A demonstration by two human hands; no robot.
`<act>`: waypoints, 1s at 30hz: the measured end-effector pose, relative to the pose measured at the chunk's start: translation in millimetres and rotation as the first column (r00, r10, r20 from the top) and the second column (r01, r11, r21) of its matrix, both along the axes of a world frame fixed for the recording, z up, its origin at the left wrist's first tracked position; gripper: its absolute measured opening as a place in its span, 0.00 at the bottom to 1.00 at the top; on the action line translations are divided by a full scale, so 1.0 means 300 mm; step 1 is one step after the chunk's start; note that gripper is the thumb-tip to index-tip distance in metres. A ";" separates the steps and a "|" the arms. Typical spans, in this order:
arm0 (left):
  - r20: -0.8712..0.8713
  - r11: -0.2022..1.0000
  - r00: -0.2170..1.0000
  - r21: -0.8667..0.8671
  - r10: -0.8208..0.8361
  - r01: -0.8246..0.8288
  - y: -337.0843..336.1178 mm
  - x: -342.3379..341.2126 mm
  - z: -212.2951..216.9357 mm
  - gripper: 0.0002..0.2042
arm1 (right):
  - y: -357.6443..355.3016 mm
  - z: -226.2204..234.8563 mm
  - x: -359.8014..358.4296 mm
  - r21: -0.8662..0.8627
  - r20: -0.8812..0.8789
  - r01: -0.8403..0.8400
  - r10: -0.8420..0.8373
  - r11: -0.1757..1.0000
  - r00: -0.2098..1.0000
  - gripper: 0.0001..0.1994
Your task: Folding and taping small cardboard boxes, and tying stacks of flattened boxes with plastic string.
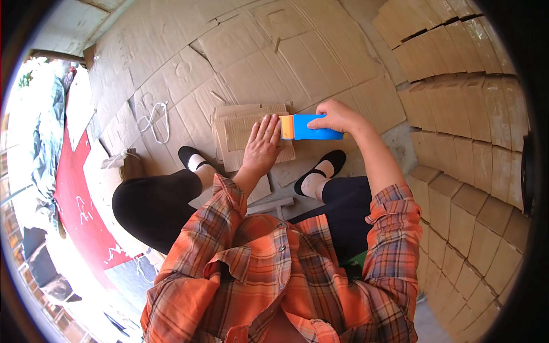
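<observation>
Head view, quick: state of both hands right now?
Left hand: open, lying palm-down on the stacked cardboard pieces, holding nothing visible.
Right hand: closed, holding the blue-and-orange handheld tool.

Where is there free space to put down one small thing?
The cardboard floor is mostly bare beyond the cardboard pieces, between the white cord and brown boxes. Crowded: around the pieces, with left hand, right hand and blue-and-orange tool.

Cardboard stack is lying before feet, left hand resting atop, right hand holding tool just rightward; string is lying left, boxes standing far right.
</observation>
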State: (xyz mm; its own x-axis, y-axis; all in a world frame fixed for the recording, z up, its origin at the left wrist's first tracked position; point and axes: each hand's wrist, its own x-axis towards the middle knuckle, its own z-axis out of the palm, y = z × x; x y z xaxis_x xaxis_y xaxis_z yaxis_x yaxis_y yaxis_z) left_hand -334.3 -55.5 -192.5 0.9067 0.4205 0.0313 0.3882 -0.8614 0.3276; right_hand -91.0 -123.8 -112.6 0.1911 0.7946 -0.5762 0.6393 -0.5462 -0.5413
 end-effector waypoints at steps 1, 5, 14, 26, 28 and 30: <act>0.011 1.000 1.000 -0.021 0.001 -0.001 0.000 0.001 0.001 0.38 | -0.018 0.010 0.028 -0.002 -0.002 0.005 -0.005 1.000 1.000 0.23; -0.020 1.000 1.000 -0.025 0.001 -0.002 0.003 -0.001 0.000 0.38 | -0.107 0.053 0.142 -0.080 -0.014 0.053 -0.055 0.995 0.998 0.21; -0.049 1.000 0.999 0.014 -0.002 0.003 0.000 0.003 -0.003 0.38 | -0.082 -0.093 0.098 -0.120 0.134 0.080 -0.064 0.990 0.989 0.21; -0.054 1.000 0.998 -0.004 -0.013 0.013 -0.007 0.010 0.016 0.37 | 0.047 -0.114 0.012 -0.168 0.196 0.016 0.018 0.986 0.981 0.24; -0.064 1.000 0.998 -0.005 -0.012 0.011 -0.009 0.015 0.019 0.37 | 0.074 -0.117 0.022 -0.193 0.215 0.010 0.032 0.981 0.976 0.24; -0.059 1.000 0.998 0.009 -0.012 0.013 -0.008 0.024 0.016 0.37 | 0.095 -0.133 0.040 -0.234 0.202 -0.020 0.069 0.972 0.977 0.25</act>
State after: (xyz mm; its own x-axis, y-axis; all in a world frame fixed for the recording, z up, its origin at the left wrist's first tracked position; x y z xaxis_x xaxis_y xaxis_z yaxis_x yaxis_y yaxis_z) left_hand -327.0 -57.8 -187.6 0.9124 0.4090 -0.0187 0.3957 -0.8692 0.2964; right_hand -78.8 -95.4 -152.5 0.2928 0.6565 -0.6952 0.7507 -0.6082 -0.2581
